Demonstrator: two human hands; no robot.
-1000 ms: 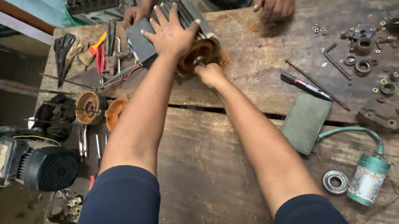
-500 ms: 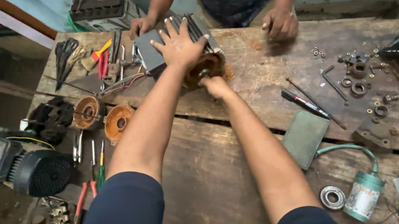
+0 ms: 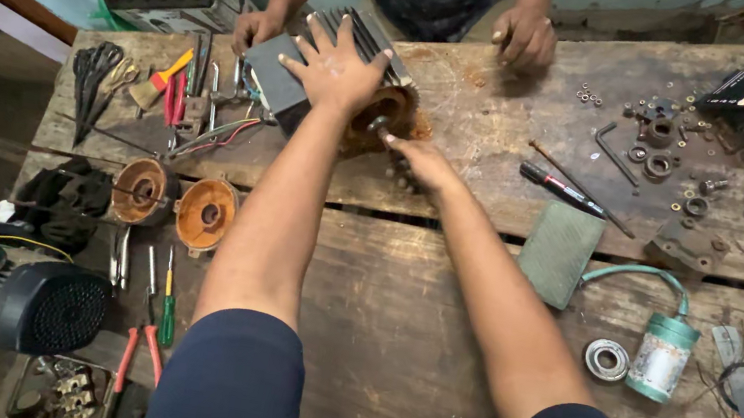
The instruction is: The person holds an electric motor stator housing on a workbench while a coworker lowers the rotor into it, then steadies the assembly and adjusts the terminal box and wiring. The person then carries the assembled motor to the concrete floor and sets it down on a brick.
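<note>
My left hand [image 3: 339,70] lies flat and open atop the grey finned metal motor housing [image 3: 353,77] at the far side of the worn wooden workbench [image 3: 397,303], steadying it. My right hand [image 3: 420,159] pinches its rusty shaft end [image 3: 377,125]. A co-worker's hand [image 3: 257,27] braces the far side.

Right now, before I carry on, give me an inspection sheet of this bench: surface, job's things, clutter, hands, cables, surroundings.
Surface: worn wooden bench, stained, gap between planks.
Job's things: finned motor body lying on its side, rusty end facing the wearer.
Clutter: two rusty end caps, screwdrivers, pliers, washers and nuts, bearing, green cylinder.
Hands: left hand flat on the motor body; right hand at its rusty end.
Cables: red and white wires beside the motor.
Surroundings: another person's hands on the far side; black motor at lower left.
</note>
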